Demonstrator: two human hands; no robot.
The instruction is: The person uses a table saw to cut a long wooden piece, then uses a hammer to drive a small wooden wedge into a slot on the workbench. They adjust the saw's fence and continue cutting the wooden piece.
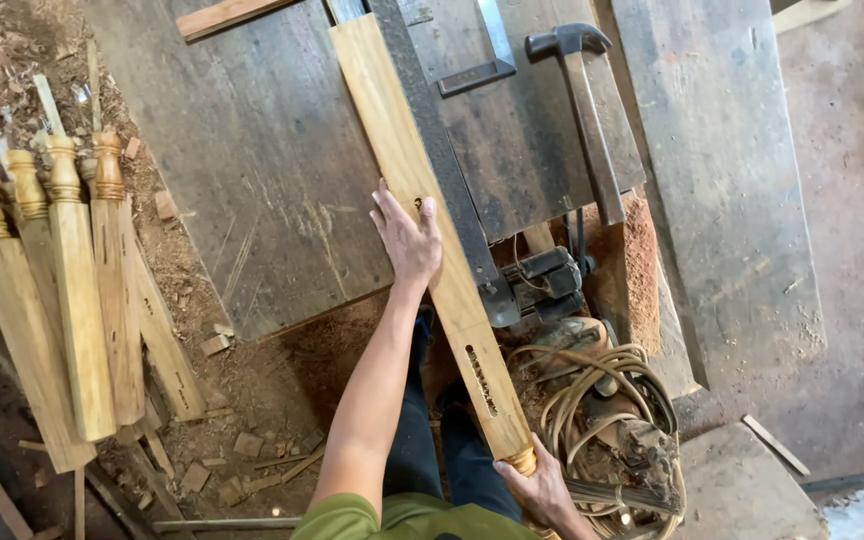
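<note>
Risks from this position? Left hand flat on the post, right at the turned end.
1. The left hand presses the post right beside the metal fence; a slip could pinch the fingers against it.
2. The right hand grips only the turned end, off the table; the long post may twist or tip.
3. Coiled cable and wood scraps lie by the legs: likely trip or snag hazard.
</note>
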